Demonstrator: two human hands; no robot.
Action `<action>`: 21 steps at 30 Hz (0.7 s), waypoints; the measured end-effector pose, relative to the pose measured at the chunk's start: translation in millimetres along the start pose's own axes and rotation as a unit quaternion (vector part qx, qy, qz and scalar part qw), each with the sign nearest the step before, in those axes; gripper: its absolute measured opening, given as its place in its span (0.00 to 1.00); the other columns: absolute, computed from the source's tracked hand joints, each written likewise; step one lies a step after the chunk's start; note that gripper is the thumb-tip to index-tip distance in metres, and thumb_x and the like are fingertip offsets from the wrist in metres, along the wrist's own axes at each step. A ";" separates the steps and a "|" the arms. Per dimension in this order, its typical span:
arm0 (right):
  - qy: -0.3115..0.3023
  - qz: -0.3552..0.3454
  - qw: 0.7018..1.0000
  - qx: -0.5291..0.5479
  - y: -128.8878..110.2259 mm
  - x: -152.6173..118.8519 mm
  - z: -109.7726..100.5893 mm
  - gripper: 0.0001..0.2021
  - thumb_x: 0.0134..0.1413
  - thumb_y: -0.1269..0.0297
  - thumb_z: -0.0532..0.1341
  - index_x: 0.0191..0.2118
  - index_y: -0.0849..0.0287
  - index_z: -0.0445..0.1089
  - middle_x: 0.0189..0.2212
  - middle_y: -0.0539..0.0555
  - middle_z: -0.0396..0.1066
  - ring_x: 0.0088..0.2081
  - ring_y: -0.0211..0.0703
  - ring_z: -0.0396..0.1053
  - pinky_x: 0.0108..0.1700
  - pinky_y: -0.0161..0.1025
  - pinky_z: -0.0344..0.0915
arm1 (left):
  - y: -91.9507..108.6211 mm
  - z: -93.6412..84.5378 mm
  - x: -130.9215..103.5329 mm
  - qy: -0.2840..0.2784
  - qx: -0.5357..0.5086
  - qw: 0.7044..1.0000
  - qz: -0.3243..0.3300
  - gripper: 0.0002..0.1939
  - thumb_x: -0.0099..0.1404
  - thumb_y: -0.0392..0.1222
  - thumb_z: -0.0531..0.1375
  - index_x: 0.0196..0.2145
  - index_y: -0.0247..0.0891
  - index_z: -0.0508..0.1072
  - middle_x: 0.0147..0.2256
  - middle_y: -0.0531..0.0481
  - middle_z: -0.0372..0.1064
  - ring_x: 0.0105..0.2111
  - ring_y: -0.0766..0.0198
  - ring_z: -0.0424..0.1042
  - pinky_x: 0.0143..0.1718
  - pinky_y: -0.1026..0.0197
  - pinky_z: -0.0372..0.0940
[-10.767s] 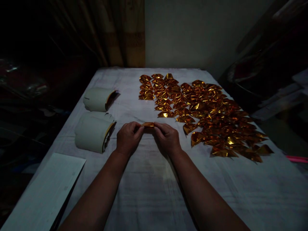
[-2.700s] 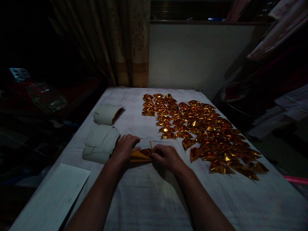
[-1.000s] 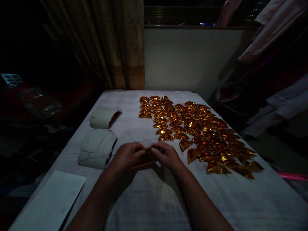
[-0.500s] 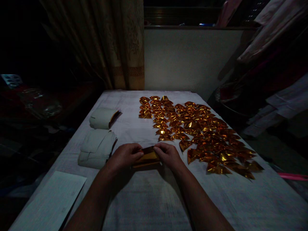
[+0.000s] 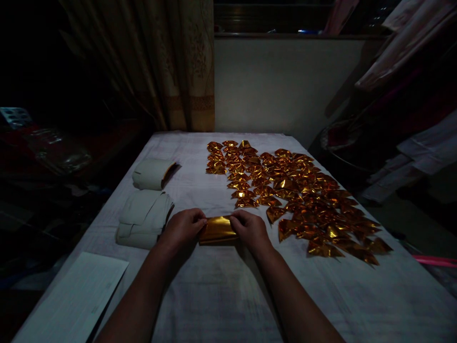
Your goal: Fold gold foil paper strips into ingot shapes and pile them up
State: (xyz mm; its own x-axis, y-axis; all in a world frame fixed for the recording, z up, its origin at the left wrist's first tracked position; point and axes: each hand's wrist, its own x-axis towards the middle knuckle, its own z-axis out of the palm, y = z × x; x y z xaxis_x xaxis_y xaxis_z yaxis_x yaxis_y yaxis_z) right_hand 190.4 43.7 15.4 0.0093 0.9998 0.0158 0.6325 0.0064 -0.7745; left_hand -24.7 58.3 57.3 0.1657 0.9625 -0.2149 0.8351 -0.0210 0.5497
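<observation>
One folded gold foil sheet point(image 5: 218, 230) is held btwn the hands, bright side up, near the mid of the white-clothed table point(image 5: 221, 300). Its L end is pinched btwn thumb & fingers of the left hand point(image 5: 184, 229); its R end is pinched likewise by the right hand point(image 5: 252, 231). Both grips are pressed tight at the ends, prob. so the sheet is kept level & the fold even. Whether the underside is rested on the cloth can't be told; the lower fingers are partly hidden.

To the R, many gold foil folded pieces point(image 5: 303, 195) are laid out in rough rows, close-packed & overlapping in places, w/ pointed ends; prob. set that way to save space & be kept apart from the work spot. A near stack of pale-backed sheets point(image 5: 143, 219) is placed just beside the left hand, w/ a far stack point(image 5: 152, 174) behind it, prob. for easy reach. Both are curved over; orange is shown at the far one's edge, so foil faces are prob. turned down. A flat white board point(image 5: 78, 290) is set at the near L corner, apart from the stacks.
</observation>
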 end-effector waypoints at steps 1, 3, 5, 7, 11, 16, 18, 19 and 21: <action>0.006 -0.002 0.999 -0.034 -1.5 -0.7 -0.3 0.09 0.56 0.60 0.59 0.36 0.52 0.78 0.33 0.49 0.78 0.37 0.43 0.74 0.38 0.35 0.62 | 3.0 1.4 -1.0 0.007 0.026 1.000 -0.004 0.09 0.64 0.43 0.57 0.34 0.41 0.78 0.31 0.49 0.77 0.33 0.59 0.73 0.33 0.61 0.58; 0.012 -0.007 0.995 -0.096 -4.9 -1.5 -1.8 0.08 0.57 0.63 0.60 0.35 0.51 0.78 0.35 0.50 0.78 0.39 0.42 0.73 0.39 0.35 0.61 | 8.7 5.3 -2.8 0.020 0.058 0.998 -0.014 0.09 0.64 0.42 0.57 0.34 0.41 0.77 0.32 0.48 0.76 0.34 0.57 0.73 0.34 0.59 0.58; 0.007 -0.009 0.989 -0.145 -7.9 -1.9 -4.0 0.07 0.57 0.65 0.61 0.35 0.51 0.78 0.36 0.49 0.78 0.39 0.42 0.73 0.39 0.34 0.59 | 12.9 10.3 -3.7 0.038 0.087 0.995 -0.011 0.08 0.65 0.41 0.57 0.38 0.42 0.76 0.35 0.47 0.76 0.37 0.55 0.73 0.36 0.58 0.58; -0.003 -0.008 0.985 -0.174 -10.3 -2.0 -6.3 0.07 0.58 0.64 0.61 0.35 0.51 0.78 0.36 0.49 0.77 0.40 0.41 0.72 0.38 0.34 0.58 | 14.4 15.4 -3.7 0.058 0.120 0.991 0.015 0.09 0.66 0.39 0.57 0.42 0.43 0.75 0.38 0.47 0.76 0.41 0.55 0.72 0.38 0.58 0.59; -0.014 -0.004 0.980 -0.200 -13.6 -2.2 -9.2 0.07 0.59 0.64 0.61 0.34 0.52 0.77 0.35 0.50 0.76 0.39 0.41 0.71 0.36 0.35 0.56 | 12.6 21.8 -2.2 0.083 0.155 0.980 0.094 0.08 0.64 0.36 0.60 0.40 0.44 0.76 0.42 0.48 0.72 0.46 0.55 0.68 0.43 0.58 0.61; -0.005 -0.006 0.984 -0.180 -11.2 -1.2 -8.8 0.05 0.56 0.66 0.62 0.33 0.53 0.77 0.34 0.50 0.76 0.38 0.41 0.70 0.36 0.35 0.56 | 12.7 23.4 -4.1 0.107 0.187 0.964 0.158 0.05 0.64 0.36 0.61 0.36 0.43 0.77 0.42 0.47 0.72 0.46 0.53 0.67 0.47 0.52 0.59; -0.002 0.002 0.988 -0.155 -8.7 -0.3 -9.4 0.04 0.55 0.67 0.63 0.34 0.53 0.76 0.34 0.50 0.76 0.37 0.41 0.71 0.36 0.35 0.58 | 14.0 23.4 -5.9 0.113 0.189 0.961 0.166 0.04 0.65 0.38 0.61 0.37 0.42 0.77 0.41 0.47 0.72 0.45 0.53 0.67 0.48 0.50 0.58; 0.003 0.006 0.990 -0.140 -7.9 0.2 -10.1 0.04 0.54 0.67 0.63 0.35 0.53 0.76 0.35 0.50 0.76 0.37 0.41 0.71 0.37 0.35 0.59 | 14.7 23.3 -6.6 0.112 0.188 0.962 0.165 0.04 0.65 0.39 0.61 0.37 0.42 0.77 0.41 0.47 0.72 0.45 0.53 0.67 0.49 0.50 0.57; 0.020 -0.002 0.993 -0.115 -8.3 0.5 -11.9 0.06 0.56 0.68 0.62 0.38 0.53 0.76 0.37 0.50 0.76 0.38 0.41 0.72 0.39 0.35 0.61 | 15.7 23.3 -7.3 0.108 0.186 0.964 0.158 0.05 0.66 0.40 0.61 0.38 0.42 0.77 0.40 0.47 0.72 0.45 0.53 0.67 0.49 0.50 0.57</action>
State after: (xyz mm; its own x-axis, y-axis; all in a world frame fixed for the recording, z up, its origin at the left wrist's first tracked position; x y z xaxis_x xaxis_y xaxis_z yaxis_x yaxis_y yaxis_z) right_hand 194.4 43.9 29.3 0.0341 0.9982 0.0485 0.7923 0.0026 -0.6102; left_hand -0.6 44.6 48.7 0.3638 0.9249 0.1105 0.8975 -0.3799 0.2240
